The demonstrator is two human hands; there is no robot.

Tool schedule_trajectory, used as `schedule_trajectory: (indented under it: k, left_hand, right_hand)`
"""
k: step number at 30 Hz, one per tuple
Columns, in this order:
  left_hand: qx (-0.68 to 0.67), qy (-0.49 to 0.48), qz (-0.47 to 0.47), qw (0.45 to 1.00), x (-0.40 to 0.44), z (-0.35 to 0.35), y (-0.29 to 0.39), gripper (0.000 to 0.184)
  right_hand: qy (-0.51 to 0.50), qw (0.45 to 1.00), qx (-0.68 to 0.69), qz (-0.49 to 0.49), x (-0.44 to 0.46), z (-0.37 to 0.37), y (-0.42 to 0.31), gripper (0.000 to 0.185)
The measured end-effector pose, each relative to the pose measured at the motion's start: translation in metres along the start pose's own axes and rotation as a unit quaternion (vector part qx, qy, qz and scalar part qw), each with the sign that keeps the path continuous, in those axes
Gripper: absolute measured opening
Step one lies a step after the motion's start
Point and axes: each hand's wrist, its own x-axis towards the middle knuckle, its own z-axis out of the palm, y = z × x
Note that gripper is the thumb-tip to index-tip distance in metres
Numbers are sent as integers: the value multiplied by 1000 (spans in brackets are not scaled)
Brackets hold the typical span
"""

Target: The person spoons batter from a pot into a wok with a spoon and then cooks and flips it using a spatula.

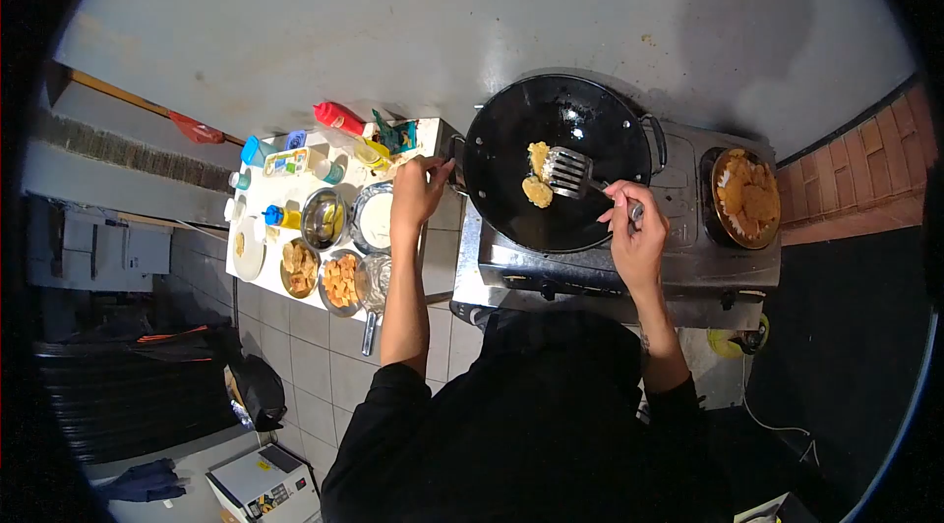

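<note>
A black wok (600, 130) stands on the stove. Two golden fried pieces (536, 191) lie in it, touching a metal slotted spatula (567, 172). My right hand (636, 228) is closed around the spatula's handle, over the wok's near right rim. At the wok's left side, my left hand (421, 191) has its fingers closed at the loop handle, which they partly hide. Beneath my left forearm are a bowl of white batter or flour (376, 220) and a clear glass vessel with a handle (374, 279).
On the stove's right side sits a plate of fried pieces (745, 199). The white table (258, 197) at left bears a bowl of orange-brown chunks (341, 281), a plate of browned pieces (299, 267), a metal bowl (324, 218), a red bottle (338, 117) and several other containers.
</note>
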Motion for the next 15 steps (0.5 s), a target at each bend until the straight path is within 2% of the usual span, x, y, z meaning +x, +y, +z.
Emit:
schedule_trajectory:
  k: [8,15]
  left_hand:
    - [-7,-6,12,1000,1,-2,1,28]
    - [-4,-3,-6,1000,0,-2,4,28]
  right_hand:
    - [-78,996,4,-48,-5,3,-16,13]
    - [-45,997,-17,-68,-3,0,-12,13]
